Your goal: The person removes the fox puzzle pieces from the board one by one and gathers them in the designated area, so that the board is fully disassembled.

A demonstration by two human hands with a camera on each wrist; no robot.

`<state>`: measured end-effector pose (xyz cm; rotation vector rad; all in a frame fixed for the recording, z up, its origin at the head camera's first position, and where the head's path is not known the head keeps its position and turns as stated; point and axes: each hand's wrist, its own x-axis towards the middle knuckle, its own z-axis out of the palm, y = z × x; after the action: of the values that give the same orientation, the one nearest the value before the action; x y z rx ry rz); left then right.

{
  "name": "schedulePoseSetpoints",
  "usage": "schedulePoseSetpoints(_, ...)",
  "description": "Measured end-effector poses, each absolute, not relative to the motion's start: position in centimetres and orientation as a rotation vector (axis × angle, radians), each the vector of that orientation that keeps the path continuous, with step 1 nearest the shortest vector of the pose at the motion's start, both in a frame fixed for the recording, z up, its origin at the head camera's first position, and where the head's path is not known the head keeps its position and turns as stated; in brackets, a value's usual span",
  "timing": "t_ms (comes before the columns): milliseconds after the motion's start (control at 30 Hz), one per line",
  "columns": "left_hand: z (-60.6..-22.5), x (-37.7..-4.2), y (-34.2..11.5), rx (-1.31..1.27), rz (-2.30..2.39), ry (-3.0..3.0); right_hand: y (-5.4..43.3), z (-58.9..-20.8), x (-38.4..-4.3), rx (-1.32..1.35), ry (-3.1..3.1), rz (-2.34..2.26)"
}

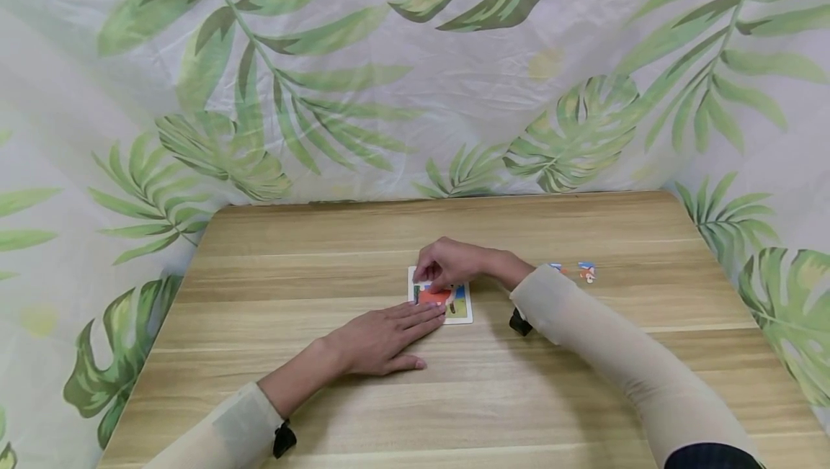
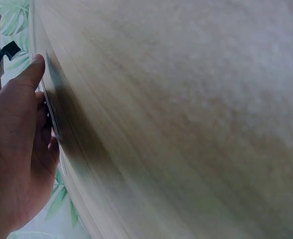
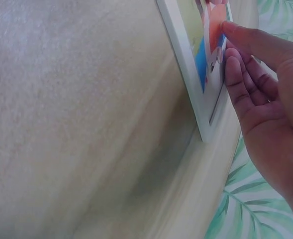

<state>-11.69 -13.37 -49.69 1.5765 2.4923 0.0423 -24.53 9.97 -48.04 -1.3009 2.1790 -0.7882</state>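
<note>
A jigsaw puzzle (image 1: 461, 308) in a white-bordered tray lies on the table, showing an orange, blue and green picture. My left hand (image 1: 382, 339) rests palm down beside it, the straight fingertips over its lower left part and the thumb spread on the wood. In the left wrist view, this hand (image 2: 17, 139) lies along the tabletop. From above, my right hand (image 1: 452, 261) reaches over the top left of the puzzle with bent fingers. Its thumb touches the orange area in the right wrist view, where the other fingers (image 3: 243, 84) curl near the border; no loose piece shows between them.
Two small loose puzzle pieces lie to the right, one (image 1: 586, 271) in plain sight and another (image 1: 555, 266) partly behind the right forearm. Behind the wooden table (image 1: 311, 238) hangs a leaf-patterned cloth (image 1: 454, 94). Each sleeve has a black strap (image 1: 521, 323) at the wrist.
</note>
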Motion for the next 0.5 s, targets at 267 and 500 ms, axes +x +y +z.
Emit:
schedulePoseSetpoints(267, -49.82, -11.79, -13.43, 1.577, 0.020, 2.477, 9.96, -48.16, -24.47, -1.313, 2.183, -0.801)
schedulePoseSetpoints(500, -49.92, -11.96, -13.48, 1.570, 0.012, 2.466, 9.86, -48.52, -24.49, -1.326, 2.162, -0.814)
